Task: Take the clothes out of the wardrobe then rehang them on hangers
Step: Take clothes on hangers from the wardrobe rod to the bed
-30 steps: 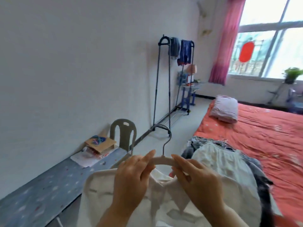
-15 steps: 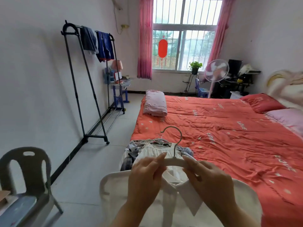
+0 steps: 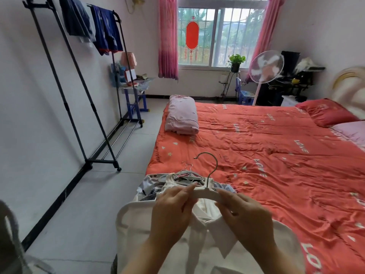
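Note:
A white collared shirt (image 3: 138,230) hangs on a white hanger (image 3: 205,191) with a metal hook, held up in front of me at the bottom centre. My left hand (image 3: 173,210) pinches the hanger's left arm and my right hand (image 3: 245,214) grips its right arm. Just behind the shirt, a pile of clothes on hangers (image 3: 173,182) lies on the near corner of the bed. A black garment rack (image 3: 79,95) stands against the left wall with two blue garments (image 3: 92,26) draped over its top rail.
A bed with an orange-red cover (image 3: 266,155) fills the right side, a folded pink quilt (image 3: 182,115) on its far left. A grey plastic chair (image 3: 9,240) is at the bottom left. A standing fan (image 3: 265,66) and small blue desk (image 3: 134,91) stand near the window. Grey tiled floor lies between rack and bed.
My view has swung right from the left wall to the bed and window. Both hands have kept hold of the hanger with the white shirt on it.

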Available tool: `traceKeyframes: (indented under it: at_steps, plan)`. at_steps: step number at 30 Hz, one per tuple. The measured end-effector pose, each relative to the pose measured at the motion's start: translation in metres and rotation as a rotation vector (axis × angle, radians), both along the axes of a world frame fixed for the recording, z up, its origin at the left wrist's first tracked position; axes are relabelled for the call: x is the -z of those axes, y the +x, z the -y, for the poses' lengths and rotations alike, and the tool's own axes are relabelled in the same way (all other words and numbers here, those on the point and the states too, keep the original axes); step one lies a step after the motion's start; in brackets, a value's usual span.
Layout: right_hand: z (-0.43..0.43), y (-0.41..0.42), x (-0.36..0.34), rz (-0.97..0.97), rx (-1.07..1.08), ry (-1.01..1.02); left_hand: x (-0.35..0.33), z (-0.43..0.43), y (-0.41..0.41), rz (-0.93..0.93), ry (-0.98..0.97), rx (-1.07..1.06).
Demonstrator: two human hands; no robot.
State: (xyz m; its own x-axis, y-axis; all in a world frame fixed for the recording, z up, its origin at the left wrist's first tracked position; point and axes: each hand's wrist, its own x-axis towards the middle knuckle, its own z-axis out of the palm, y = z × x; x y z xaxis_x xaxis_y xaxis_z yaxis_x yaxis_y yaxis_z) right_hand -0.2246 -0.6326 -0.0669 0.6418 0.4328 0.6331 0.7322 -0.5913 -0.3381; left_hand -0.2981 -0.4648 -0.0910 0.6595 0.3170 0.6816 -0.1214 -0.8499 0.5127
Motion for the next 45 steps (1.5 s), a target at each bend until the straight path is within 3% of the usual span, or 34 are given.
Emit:
traceKeyframes:
  at_steps: [9, 12, 15, 20, 24, 29, 36, 45]
  plan:
    - [-0.096, 0.185, 0.066, -0.177, -0.112, -0.081, 0.054, -0.08, 0.162, -0.273, -0.065, -0.129]
    - [-0.132, 0.242, 0.103, -0.289, -0.097, -0.197, 0.082, -0.109, 0.207, -0.476, -0.094, -0.207]
    - [-0.155, 0.288, 0.149, -0.55, -0.1, -0.4, 0.111, -0.129, 0.233, -0.745, -0.103, -0.266]
    - [-0.155, 0.299, 0.209, -0.658, -0.118, -0.549, 0.159, -0.132, 0.232, -1.031, -0.191, -0.259]
    - [-0.152, 0.287, 0.232, -0.728, -0.191, -0.596, 0.176, -0.132, 0.226, -1.155, -0.187, -0.254]
    - [-0.173, 0.273, 0.225, -0.701, -0.288, -0.627, 0.165, -0.144, 0.212, -1.145, -0.203, -0.312]
    - [-0.221, 0.238, 0.165, -0.544, -0.481, -0.776, 0.113, -0.164, 0.162, -1.076, -0.182, -0.5]
    - [-0.261, 0.093, 0.072, -0.323, -0.724, -0.878, 0.032, -0.154, -0.018, -0.993, -0.199, -0.758]
